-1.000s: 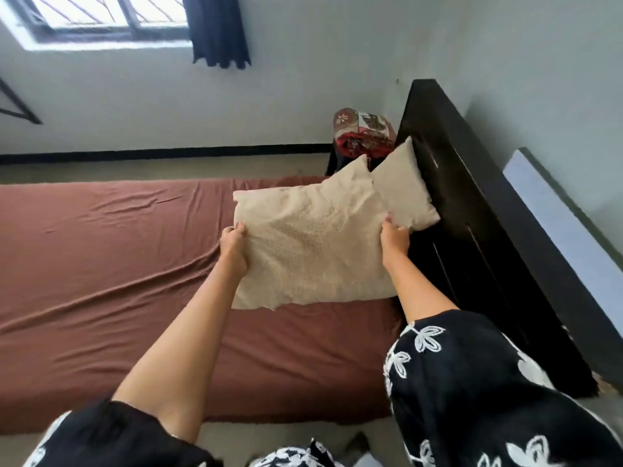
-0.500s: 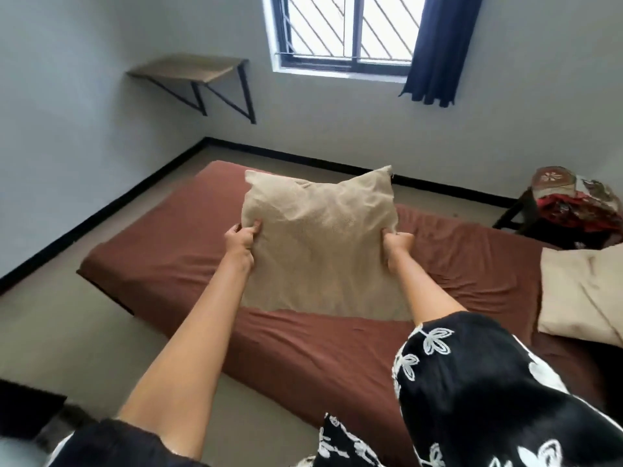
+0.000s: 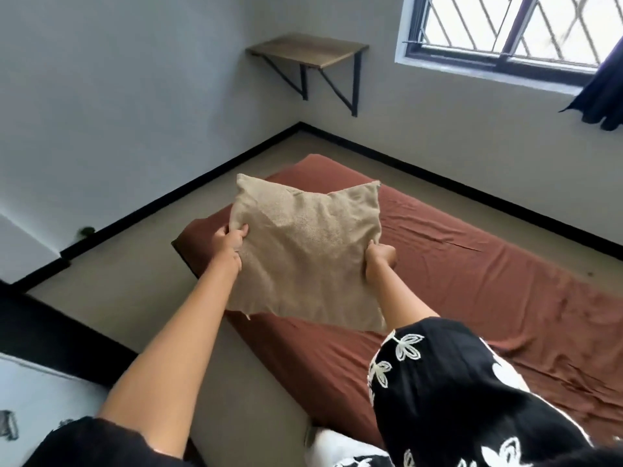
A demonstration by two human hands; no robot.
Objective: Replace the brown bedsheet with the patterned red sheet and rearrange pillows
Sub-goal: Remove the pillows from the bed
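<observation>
Left hand and right hand are gripping the tan pillow by its side edges, holding it up over the bed's corner. Brown bedsheet is still covering the mattress, seemingly fully; the patterned red sheet isn't showing, so stripping and re-making are remaining.

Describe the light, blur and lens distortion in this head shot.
Head view: daylight from the window blows out its panes, and the curtain is nearly black. Wide-angle bending tilts the walls and shelf. The pillow, held in the grip of the left hand and right hand, looks fairly sharp; the brown bedsheet is evenly lit, without glare.
</observation>
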